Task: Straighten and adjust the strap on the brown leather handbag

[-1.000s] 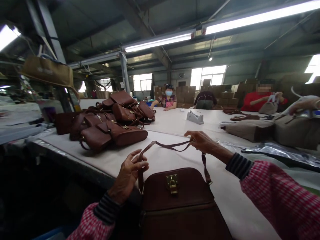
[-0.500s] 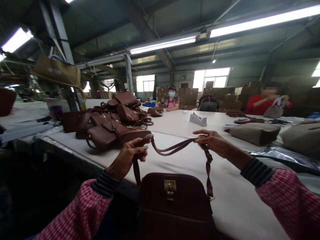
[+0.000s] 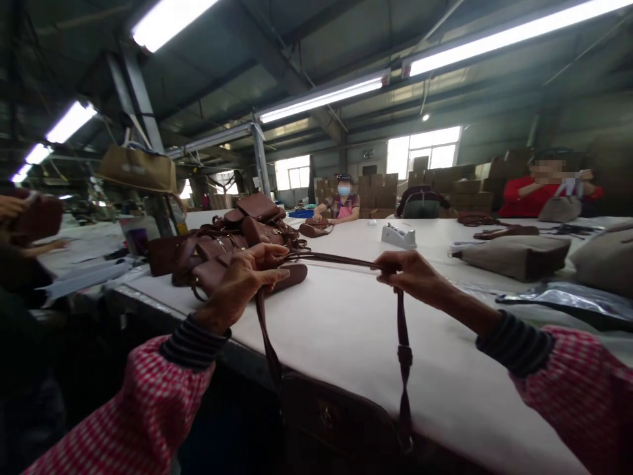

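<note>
A brown leather handbag (image 3: 336,429) hangs low at the near edge of the white table (image 3: 356,330), mostly in shadow. Its long strap (image 3: 336,258) is stretched taut and level between my two hands. My left hand (image 3: 242,280) grips the strap's left end above the table edge. My right hand (image 3: 410,277) pinches the right end, from which the strap drops straight down to the bag.
A pile of brown handbags (image 3: 227,247) lies at the left of the table. A tape dispenser (image 3: 398,235) sits mid-table, and grey bags (image 3: 514,256) lie at the right beside a plastic sheet (image 3: 568,297). Other people sit along the far side. Cardboard boxes stand behind them.
My hands have moved apart and pulled the slack strap straight. The bag has sunk lower, below the table edge, and my view has turned left.
</note>
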A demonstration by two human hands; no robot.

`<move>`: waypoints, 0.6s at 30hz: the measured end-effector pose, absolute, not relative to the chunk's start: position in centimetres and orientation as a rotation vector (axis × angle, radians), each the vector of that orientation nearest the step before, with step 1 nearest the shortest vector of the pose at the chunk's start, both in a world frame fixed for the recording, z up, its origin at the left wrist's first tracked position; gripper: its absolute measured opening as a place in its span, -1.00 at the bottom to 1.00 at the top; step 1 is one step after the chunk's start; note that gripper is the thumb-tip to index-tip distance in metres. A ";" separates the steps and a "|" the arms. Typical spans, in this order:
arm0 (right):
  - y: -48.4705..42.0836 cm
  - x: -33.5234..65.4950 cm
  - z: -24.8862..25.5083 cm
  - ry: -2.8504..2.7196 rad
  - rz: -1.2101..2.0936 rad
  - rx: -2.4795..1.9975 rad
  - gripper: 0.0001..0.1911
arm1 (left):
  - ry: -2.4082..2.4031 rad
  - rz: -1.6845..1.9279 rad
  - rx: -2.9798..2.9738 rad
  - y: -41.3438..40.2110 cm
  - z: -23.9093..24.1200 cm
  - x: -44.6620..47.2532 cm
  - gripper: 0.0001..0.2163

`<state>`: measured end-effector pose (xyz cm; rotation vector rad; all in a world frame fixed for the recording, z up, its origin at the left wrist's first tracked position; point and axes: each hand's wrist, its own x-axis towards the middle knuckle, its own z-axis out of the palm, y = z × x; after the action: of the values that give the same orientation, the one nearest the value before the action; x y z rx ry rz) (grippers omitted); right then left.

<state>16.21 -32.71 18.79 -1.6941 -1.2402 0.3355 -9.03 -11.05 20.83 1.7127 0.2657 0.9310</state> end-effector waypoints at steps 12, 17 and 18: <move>-35.2 13.5 22.5 -1.337 1.019 -1.491 -0.69 | 0.254 0.743 2.300 -10.8 20.4 -10.9 -0.97; -33.8 12.9 20.8 -1.440 0.776 -1.723 -0.66 | 0.315 0.870 2.017 -9.5 19.0 -10.9 -0.96; -33.3 13.0 20.5 -1.447 0.561 -1.772 -0.67 | 0.313 0.814 1.969 -9.5 19.0 -10.9 -0.92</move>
<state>12.95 -33.30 20.50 -1.7719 -1.4474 0.5608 -10.92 -9.48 18.98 1.9690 0.3128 0.8144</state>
